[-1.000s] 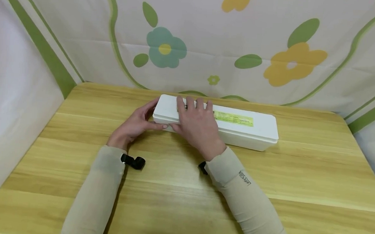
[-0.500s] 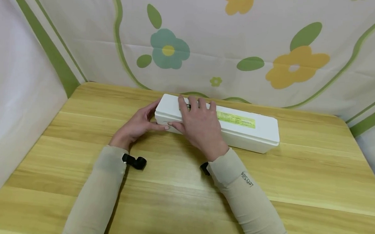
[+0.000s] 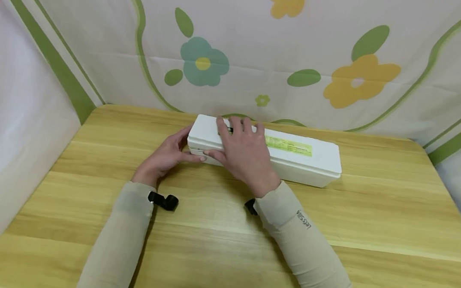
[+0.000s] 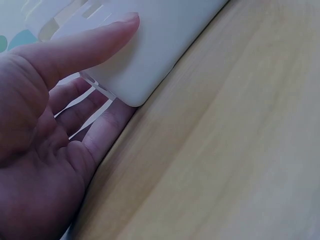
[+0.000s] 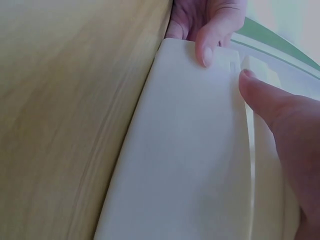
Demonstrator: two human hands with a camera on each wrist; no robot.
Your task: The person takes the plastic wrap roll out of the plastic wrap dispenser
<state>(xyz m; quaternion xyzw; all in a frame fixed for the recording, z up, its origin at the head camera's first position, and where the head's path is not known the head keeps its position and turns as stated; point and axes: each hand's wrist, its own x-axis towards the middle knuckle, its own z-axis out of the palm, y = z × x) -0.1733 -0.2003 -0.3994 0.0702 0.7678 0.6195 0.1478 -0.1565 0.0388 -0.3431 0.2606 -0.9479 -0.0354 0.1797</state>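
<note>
A long white box (image 3: 302, 177) with a white lid (image 3: 324, 156) lies near the table's far edge. On the lid is a yellow-green label (image 3: 290, 145), partly covered by my right hand (image 3: 249, 157). That hand holds the lid, fingers over its top and thumb at its near edge. My left hand (image 3: 164, 156) grips the box's left end, thumb on the front side wall and fingers around the end. In the right wrist view, a narrow gap runs between box wall (image 5: 175, 140) and lid (image 5: 265, 150), wider near my right thumb. What is inside is hidden.
The wooden table (image 3: 210, 255) carries the box. Behind it hangs a white curtain (image 3: 258, 46) with printed flowers, close to the table's far edge. Black wrist cameras sit at both sleeve cuffs.
The lid's left end has risen slightly, and a gap shows between it and the box. My right thumb has come up with the lid edge. My left hand keeps its grip.
</note>
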